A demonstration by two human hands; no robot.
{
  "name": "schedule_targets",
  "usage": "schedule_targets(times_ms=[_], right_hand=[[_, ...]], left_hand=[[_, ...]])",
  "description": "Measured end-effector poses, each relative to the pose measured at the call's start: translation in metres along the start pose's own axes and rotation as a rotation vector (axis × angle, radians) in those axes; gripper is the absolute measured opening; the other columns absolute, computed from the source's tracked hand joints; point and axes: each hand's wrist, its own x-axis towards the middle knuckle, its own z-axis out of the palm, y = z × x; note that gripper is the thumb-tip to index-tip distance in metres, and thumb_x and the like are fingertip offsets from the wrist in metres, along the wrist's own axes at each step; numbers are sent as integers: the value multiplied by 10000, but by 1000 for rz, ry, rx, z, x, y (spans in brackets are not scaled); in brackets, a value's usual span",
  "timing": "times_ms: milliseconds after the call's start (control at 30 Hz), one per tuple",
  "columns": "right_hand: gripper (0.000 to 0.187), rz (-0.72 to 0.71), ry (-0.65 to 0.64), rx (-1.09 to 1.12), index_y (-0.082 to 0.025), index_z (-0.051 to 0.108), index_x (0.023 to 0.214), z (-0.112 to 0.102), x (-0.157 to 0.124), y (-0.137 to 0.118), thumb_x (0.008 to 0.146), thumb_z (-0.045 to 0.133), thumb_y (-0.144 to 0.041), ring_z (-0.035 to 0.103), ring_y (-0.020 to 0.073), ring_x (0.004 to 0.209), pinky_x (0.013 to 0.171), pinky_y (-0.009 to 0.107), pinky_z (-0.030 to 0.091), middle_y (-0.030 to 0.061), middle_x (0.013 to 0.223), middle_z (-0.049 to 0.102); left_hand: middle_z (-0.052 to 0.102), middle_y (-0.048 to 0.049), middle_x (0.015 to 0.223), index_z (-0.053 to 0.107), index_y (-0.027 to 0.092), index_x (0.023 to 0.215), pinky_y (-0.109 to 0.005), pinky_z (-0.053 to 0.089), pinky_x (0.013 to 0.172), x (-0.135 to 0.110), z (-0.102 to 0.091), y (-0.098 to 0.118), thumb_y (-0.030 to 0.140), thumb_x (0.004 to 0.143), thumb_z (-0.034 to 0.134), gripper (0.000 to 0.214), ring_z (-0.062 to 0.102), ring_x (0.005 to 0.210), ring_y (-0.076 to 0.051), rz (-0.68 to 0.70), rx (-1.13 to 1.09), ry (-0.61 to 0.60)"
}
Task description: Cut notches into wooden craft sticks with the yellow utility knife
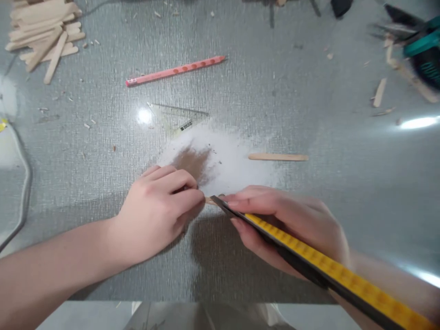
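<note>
My left hand (pixel 161 201) is closed around a wooden craft stick (pixel 209 200), of which only a short end shows past the fingertips. In my right hand (pixel 285 215) is a yellow and black utility knife (pixel 295 243), pinched between thumb and fingers near its front. The knife's blade tip lies at the exposed end of the stick, apparently touching it. Just beyond both hands, white powder (pixel 237 160) and a patch of brown powder (pixel 192 160) cover the table. One loose craft stick (pixel 278 157) lies beyond my right hand.
A pink pencil (pixel 175 71) and a clear set square (pixel 178 117) lie farther back on the grey table (pixel 103 160). Craft sticks (pixel 44 32) are piled at the far left. Pliers with teal handles (pixel 422 46) rest at the far right. A grey cable (pixel 25 183) runs along the left.
</note>
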Motion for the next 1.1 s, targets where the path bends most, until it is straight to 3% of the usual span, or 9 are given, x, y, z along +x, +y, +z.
schedule_targets(times_ms=[233, 433, 767, 1100], right_hand=[[260, 21, -97, -43, -261, 656, 1049, -9, 0, 5, 869, 632, -75, 790, 176, 775, 688, 259, 670, 19, 929, 801], [239, -8, -108, -63, -243, 657, 1034, -7, 0, 5, 867, 629, -75, 791, 170, 794, 716, 254, 669, 31, 929, 802], [298, -20, -128, -50, -265, 658, 1075, -6, 1, 5, 864, 632, -56, 795, 186, 817, 683, 266, 668, 21, 933, 802], [219, -8, -232, -16, -258, 662, 1046, -12, 6, 2, 922, 608, -86, 784, 162, 795, 632, 238, 637, 24, 910, 799]], left_hand=[[706, -18, 902, 734, 212, 883, -340, 463, 728, 1, 0, -5, 65, 942, 538, 251, 631, 808, -169, -3, -70, -24], [706, -13, 884, 733, 222, 862, -337, 467, 731, 2, -1, -5, 103, 975, 520, 269, 629, 800, -163, -23, -73, -34], [704, -14, 882, 740, 203, 827, -339, 463, 732, 2, 0, -5, 14, 908, 530, 294, 627, 801, -170, -17, -86, -39], [696, -16, 905, 731, 181, 859, -346, 435, 725, 2, -1, -1, 2, 893, 508, 288, 607, 818, -184, -29, -52, -79]])
